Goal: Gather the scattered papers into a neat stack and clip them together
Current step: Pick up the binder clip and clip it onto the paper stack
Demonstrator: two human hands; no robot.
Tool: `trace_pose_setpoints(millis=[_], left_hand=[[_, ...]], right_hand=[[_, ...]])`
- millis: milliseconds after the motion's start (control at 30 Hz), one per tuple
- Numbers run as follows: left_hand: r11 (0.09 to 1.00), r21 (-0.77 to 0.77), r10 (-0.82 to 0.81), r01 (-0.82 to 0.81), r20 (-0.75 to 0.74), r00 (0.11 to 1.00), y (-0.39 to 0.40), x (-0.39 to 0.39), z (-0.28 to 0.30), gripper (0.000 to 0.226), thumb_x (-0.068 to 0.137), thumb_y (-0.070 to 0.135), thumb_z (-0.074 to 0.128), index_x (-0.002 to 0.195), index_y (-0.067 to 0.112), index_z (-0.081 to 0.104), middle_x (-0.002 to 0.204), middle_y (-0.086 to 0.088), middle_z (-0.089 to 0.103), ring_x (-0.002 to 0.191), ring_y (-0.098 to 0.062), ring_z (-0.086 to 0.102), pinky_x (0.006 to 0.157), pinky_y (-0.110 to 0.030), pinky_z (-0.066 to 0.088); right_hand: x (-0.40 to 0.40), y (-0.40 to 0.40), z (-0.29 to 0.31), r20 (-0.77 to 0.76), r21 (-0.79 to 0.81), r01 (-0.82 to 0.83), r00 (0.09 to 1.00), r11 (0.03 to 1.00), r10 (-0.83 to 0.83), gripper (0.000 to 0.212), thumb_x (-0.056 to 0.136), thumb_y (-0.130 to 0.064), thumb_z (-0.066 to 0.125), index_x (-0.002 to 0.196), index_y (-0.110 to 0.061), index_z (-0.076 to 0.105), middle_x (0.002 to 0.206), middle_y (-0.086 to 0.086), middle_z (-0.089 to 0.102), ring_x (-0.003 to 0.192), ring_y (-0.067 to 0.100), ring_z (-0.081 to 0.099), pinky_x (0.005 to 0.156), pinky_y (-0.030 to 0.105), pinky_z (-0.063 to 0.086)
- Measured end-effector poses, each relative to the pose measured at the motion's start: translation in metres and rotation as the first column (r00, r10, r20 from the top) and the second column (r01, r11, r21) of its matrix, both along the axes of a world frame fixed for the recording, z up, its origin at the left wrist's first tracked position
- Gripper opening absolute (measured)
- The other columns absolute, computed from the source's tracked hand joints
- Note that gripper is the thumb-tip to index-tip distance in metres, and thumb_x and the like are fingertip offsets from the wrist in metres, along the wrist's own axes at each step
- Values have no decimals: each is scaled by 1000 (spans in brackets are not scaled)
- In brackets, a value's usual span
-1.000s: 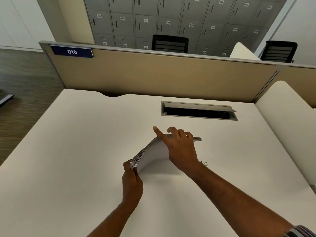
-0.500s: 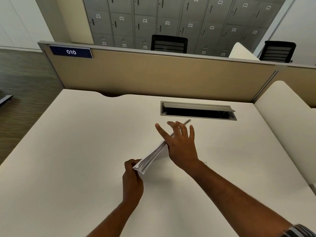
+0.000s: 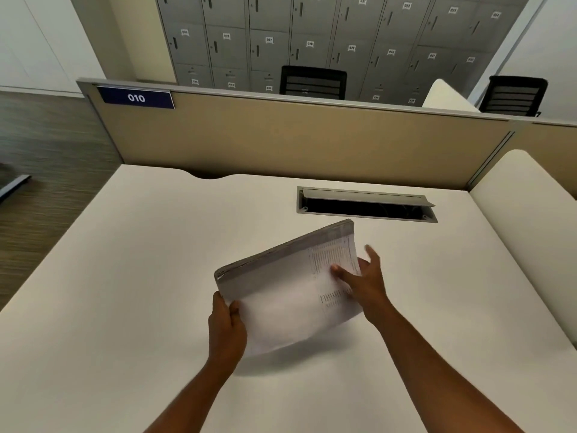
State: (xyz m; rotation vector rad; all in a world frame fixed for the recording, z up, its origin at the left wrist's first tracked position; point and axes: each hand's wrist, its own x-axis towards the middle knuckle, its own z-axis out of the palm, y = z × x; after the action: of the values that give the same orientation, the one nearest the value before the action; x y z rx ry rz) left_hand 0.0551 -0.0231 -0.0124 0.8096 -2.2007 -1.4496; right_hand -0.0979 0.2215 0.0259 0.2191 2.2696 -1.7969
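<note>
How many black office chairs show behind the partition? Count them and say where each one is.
2. One chair stands behind the partition near its middle, before the lockers; the other chair is far right. Others may be hidden.

The thick stack of white printed papers (image 3: 290, 295) I hold carries rows of fine grey text. The smooth desk top (image 3: 140, 276) is cream white, the fabric divider panel (image 3: 281, 142) tan, its small number plate (image 3: 136, 97) navy with white digits, the metal lockers (image 3: 312, 35) grey.
</note>
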Motion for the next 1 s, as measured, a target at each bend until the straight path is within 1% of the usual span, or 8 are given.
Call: trace_pose_setpoints(millis=[67,167,333,433,500,633,900,1000], left_hand=[[999,4,-47,47,-1,999,-5,2,4,37,99,-4,41,124,22,47,103,26,55,91,21,53,69,-3,41],[996,-40,-87,86,-38,995,-14,6,14,42,97,-5,41,124,27,47,103,28,57,91,17,55,71,-5,41],[994,-102,-51,35,-166,985,-10,0,26,32,97,-5,43,107,25,46,78,12,60,73,-3,58,56,-24,44],[995,-99,-14,-10,-237,971,7,-2,27,33,99,-1,42,108,30,43,79,13,60,72,1,60,57,-9,43],[998,-49,17,-28,-216,976,19,1,17,33,100,0,42,101,33,39,77,11,60,67,-2,60,54,-10,42],[999,32,30,-27,-111,993,27,14,-8,22,102,11,42,106,32,37,83,6,62,70,-4,62,58,-22,46],[999,-6,38,-39,-143,989,20,3,-4,30,100,1,40,95,30,37,76,6,60,58,-5,54,55,-13,42],[1000,-10,24,-25,-116,993,21,6,-7,26,101,7,44,96,31,36,76,7,62,56,-10,54,51,-16,43]], right_hand=[[-5,12,1,4,10,-125,992,992,125,80,67,-45,88,136,-26,53,120,-5,73,110,23,69,76,23,54],[-8,19,11,-58,2,-234,971,972,233,44,74,-41,83,112,-21,70,106,-7,78,100,27,74,65,21,58],[17,6,21,-300,-96,-60,953,994,29,15,86,-16,80,100,-15,75,90,-8,78,83,15,74,67,25,58],[44,-9,8,-363,-139,57,926,989,-105,14,86,-12,81,85,-13,67,74,-15,68,69,5,61,62,20,49],[59,-18,-6,-345,-155,91,928,984,-140,21,85,-15,78,78,-17,58,71,-17,64,67,0,56,63,14,44],[81,-21,-35,-229,-56,74,970,996,-85,23,88,-3,76,97,-19,63,93,-3,70,88,14,65,75,20,51],[76,-17,-32,-282,-4,150,949,989,-145,41,89,-10,76,90,-51,69,89,-30,70,83,-12,65,69,4,47],[77,-13,-42,-234,15,106,967,994,-100,43,90,-11,76,104,-51,69,97,-24,74,94,-5,68,78,7,50]])
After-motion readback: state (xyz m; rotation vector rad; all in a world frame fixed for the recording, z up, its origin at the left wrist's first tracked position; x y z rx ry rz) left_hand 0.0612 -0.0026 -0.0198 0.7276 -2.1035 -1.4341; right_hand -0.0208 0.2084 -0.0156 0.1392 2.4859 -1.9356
